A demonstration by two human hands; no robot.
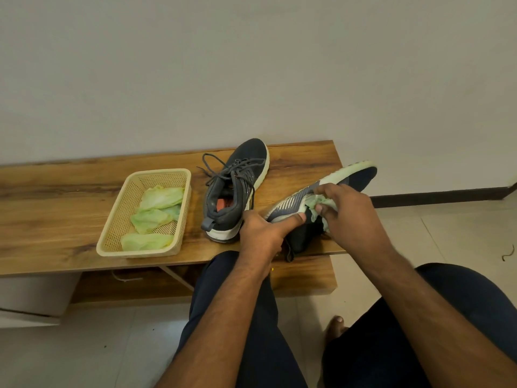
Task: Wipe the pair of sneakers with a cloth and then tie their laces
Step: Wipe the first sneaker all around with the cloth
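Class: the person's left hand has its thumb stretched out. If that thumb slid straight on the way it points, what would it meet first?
The left hand thumb points right along the tilted dark grey sneaker. It would probably first meet the crumpled pale green cloth in the right hand, though depth is unclear.

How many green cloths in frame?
4. Three lie in the basket: far cloth, middle cloth, near cloth. One cloth is in the right hand, against the tilted sneaker. More may hide beneath.
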